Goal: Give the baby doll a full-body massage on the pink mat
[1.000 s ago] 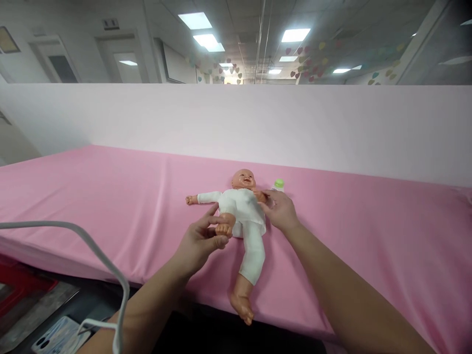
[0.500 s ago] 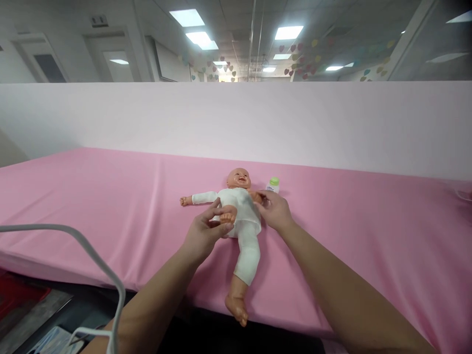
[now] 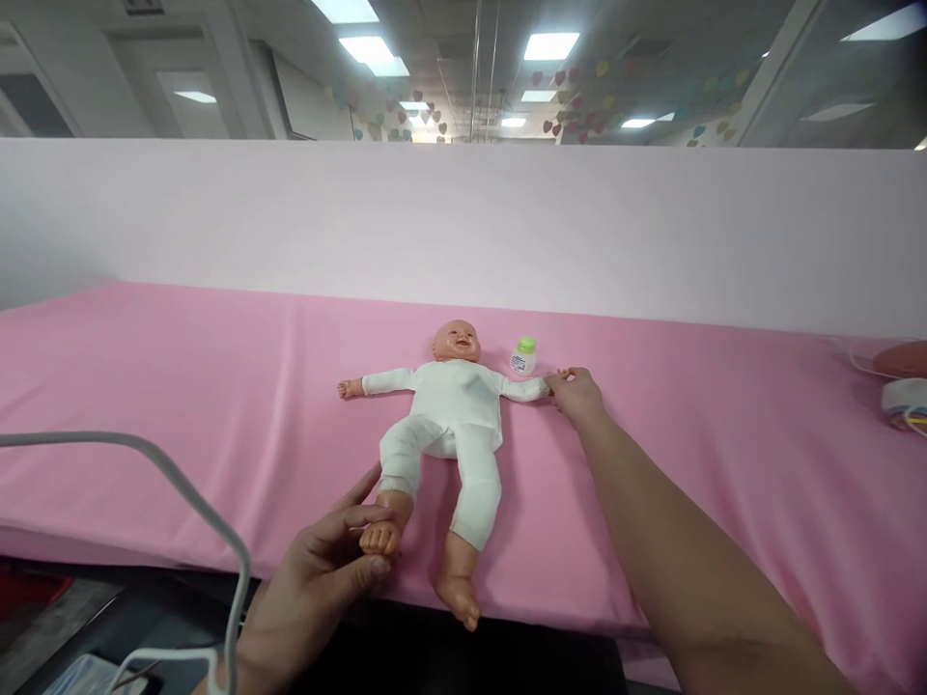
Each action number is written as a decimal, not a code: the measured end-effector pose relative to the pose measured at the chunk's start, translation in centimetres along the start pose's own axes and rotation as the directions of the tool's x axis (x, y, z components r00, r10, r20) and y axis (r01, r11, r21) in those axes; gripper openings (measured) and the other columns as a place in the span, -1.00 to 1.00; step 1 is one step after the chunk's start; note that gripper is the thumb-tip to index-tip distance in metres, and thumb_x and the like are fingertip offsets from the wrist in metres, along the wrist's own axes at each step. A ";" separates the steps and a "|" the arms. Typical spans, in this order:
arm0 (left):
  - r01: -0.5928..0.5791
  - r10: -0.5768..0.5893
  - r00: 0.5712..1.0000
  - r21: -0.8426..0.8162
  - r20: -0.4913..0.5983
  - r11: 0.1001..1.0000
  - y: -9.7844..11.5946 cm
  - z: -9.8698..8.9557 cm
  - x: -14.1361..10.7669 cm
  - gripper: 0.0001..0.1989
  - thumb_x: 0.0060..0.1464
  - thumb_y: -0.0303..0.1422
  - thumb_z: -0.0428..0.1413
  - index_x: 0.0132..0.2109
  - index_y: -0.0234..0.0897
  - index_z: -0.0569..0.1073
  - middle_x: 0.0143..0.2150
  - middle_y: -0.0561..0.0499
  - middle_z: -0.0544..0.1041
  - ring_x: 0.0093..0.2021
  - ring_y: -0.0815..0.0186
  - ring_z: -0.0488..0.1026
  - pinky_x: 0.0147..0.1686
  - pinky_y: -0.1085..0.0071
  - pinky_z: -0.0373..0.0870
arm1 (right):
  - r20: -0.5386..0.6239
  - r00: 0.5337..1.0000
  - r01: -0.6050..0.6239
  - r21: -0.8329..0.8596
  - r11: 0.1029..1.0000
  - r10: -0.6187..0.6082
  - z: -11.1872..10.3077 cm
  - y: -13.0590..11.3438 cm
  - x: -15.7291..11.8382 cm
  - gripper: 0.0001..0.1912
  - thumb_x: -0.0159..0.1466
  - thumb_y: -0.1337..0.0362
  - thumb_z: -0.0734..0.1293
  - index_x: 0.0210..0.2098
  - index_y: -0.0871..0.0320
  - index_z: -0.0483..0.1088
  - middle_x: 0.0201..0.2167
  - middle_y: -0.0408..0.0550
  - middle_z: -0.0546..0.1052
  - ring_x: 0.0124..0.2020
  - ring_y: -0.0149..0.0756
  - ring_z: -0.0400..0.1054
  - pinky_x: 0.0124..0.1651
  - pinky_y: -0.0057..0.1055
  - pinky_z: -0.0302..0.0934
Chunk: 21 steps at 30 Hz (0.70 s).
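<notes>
A baby doll (image 3: 458, 396) in a white top and leggings lies face up, its head toward the far wall and both arms spread wide. My left hand (image 3: 315, 569) is closed around the doll's foot on the left side, thumb below and fingers behind the ankle. On the right, my right hand (image 3: 577, 394) pinches the doll's hand at the end of the outstretched sleeve; the doll's fingers are mostly hidden. Just beyond that arm stands a small clear bottle with a green cap (image 3: 522, 357). The doll's other foot (image 3: 458, 584) rests near the front edge.
A pink padded cover (image 3: 217, 386) spans the surface beneath the doll. Behind it rises a low white wall (image 3: 463, 227) with glass above. A grey cable (image 3: 181, 492) curves through the lower left. At the far right edge lie a brownish object (image 3: 902, 359) and a white item with cords.
My left hand has brought the doll's bent leg down and toward me, straightening it. My right hand has drawn the doll's arm outward to the right. The view has shifted slightly.
</notes>
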<state>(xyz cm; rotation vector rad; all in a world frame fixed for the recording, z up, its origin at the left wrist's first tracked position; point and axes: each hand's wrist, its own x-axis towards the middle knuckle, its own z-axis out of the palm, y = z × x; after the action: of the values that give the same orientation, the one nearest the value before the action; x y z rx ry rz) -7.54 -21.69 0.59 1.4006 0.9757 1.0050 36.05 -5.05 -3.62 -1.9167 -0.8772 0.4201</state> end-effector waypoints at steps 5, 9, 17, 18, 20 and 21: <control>0.091 -0.094 0.995 -0.085 -0.036 0.992 -0.6 0.5 -0.7 -0.63 -0.11 -0.23 0.47 -0.09 -0.08 0.72 0.53 -0.09 0.21 0.41 -0.29 0.28 0.12 -0.02 0.53 | 0.002 0.999 0.034 -0.025 0.999 -0.034 -0.3 0.1 -0.1 -0.35 0.19 0.02 0.45 0.21 0.12 0.34 -0.12 0.14 0.63 -0.27 -0.07 0.55 -0.27 -0.24 0.41; 0.022 -0.022 1.000 -0.031 -0.004 0.999 0.0 0.3 -0.2 -0.71 -0.03 -0.23 0.44 -0.11 -0.07 0.72 0.44 -0.08 0.37 0.46 -0.23 0.21 0.26 -0.07 0.40 | -0.081 0.985 0.157 0.025 0.987 -0.155 -0.5 -1.3 -1.4 -0.31 0.24 -0.06 0.40 0.26 0.13 0.29 -0.09 0.11 0.63 -0.19 -0.06 0.56 -0.22 -0.25 0.40; -0.107 0.104 0.994 -0.051 -0.045 0.993 2.2 1.8 4.0 -0.72 -0.04 -0.33 0.43 -0.12 -0.14 0.70 0.48 -0.14 0.31 0.25 -0.16 0.46 -0.12 0.17 0.61 | -0.001 0.740 0.672 0.006 0.740 -0.672 1.0 -6.0 -7.5 -0.52 0.33 0.05 0.37 0.20 0.01 0.44 -0.07 -0.03 0.64 -0.43 -0.28 0.44 -0.18 -0.25 0.42; -0.107 0.105 0.994 -0.065 -0.039 0.992 2.4 2.2 4.8 -0.70 -0.05 -0.32 0.44 -0.11 -0.15 0.70 0.50 -0.14 0.27 0.12 -0.08 0.55 -0.21 0.21 0.61 | 0.045 0.689 0.724 -0.011 0.690 -0.723 1.5 -6.2 -8.2 -0.57 0.33 0.10 0.37 0.18 0.00 0.47 -0.08 -0.04 0.64 -0.38 -0.25 0.46 -0.14 -0.23 0.43; -0.107 0.104 0.994 -0.085 -0.041 0.991 2.9 3.0 6.3 -0.66 -0.08 -0.30 0.46 -0.10 -0.15 0.69 0.53 -0.13 0.21 -0.13 0.15 0.61 -0.31 0.26 0.60 | 0.126 0.596 0.802 -0.039 0.596 -0.793 2.6 -6.4 -9.2 -0.61 0.33 0.20 0.37 0.15 0.00 0.50 -0.07 -0.03 0.63 -0.22 -0.18 0.51 -0.05 -0.21 0.43; -0.109 0.105 0.993 -0.088 -0.048 0.990 3.1 3.3 7.0 -0.64 -0.09 -0.29 0.46 -0.09 -0.15 0.70 0.54 -0.13 0.18 -0.21 0.24 0.60 -0.32 0.27 0.60 | 0.162 0.555 0.831 -0.051 0.554 -0.816 3.0 -6.3 -9.5 -0.61 0.34 0.25 0.36 0.15 0.00 0.51 -0.05 -0.02 0.62 -0.14 -0.16 0.51 -0.03 -0.22 0.42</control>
<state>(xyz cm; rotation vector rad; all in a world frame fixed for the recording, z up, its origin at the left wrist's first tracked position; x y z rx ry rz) -2.23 -16.19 3.92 1.3726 0.8829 1.1491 25.18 -8.22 -0.26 -1.3487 -1.8010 -0.1163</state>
